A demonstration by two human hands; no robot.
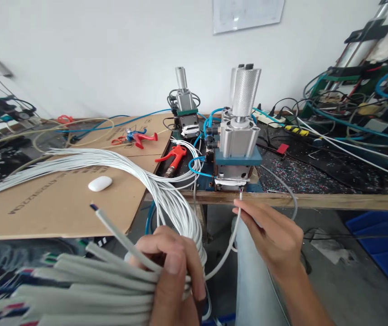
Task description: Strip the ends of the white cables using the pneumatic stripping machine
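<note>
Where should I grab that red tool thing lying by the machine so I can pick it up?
Probably the red air gun's broad red handle, coming from above. It lies flat on the table, with its thin metal nozzle pointing toward the table edge. White cables crowd the nozzle end, so the handle looks easier.

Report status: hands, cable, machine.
Left hand grips bundle of white cables. Right hand pinches single white cable, tip at grey pneumatic machine. Nothing between.
</note>
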